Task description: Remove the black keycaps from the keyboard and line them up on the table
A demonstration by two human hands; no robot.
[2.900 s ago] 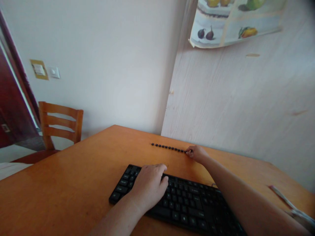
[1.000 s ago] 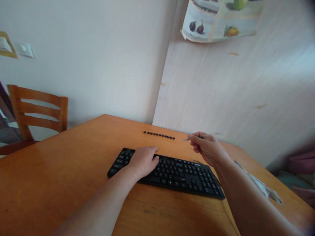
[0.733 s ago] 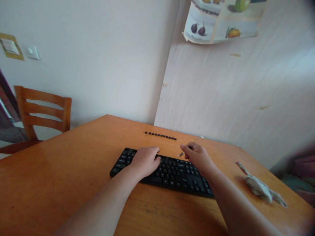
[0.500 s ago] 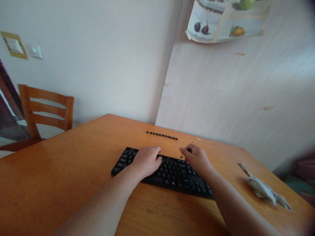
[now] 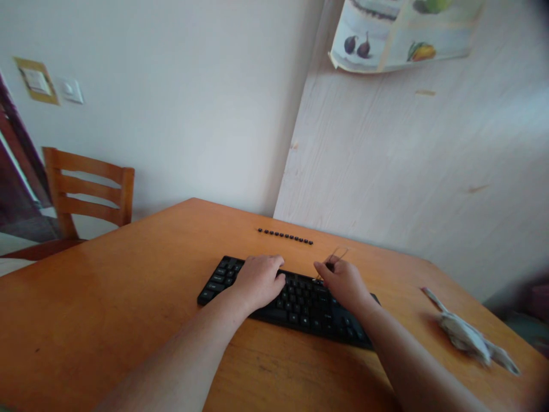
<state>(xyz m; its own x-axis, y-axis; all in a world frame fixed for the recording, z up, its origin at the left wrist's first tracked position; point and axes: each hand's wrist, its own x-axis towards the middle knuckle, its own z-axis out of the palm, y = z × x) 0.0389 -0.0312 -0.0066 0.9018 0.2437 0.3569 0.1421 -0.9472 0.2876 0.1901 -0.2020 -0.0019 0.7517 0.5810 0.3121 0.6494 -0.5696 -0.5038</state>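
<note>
A black keyboard (image 5: 295,303) lies on the orange wooden table (image 5: 107,309). My left hand (image 5: 259,280) rests flat on the keyboard's left part, fingers together and curled down over the keys. My right hand (image 5: 341,280) is over the keyboard's upper middle, its fingers pinched on a thin metal tool (image 5: 334,258) whose tip points down at the keys. Beyond the keyboard, a row of several small black keycaps (image 5: 285,236) lies in a line on the table.
A crumpled grey-white cloth (image 5: 469,337) lies at the table's right edge. A wooden chair (image 5: 88,191) stands at the far left by the wall. Walls close off the far side, with a fruit poster (image 5: 398,34) above.
My right hand left the keycap row, lifted with the thin tool, then came down onto the keyboard's upper middle. The left hand stayed on the keyboard. The view shifted slightly.
</note>
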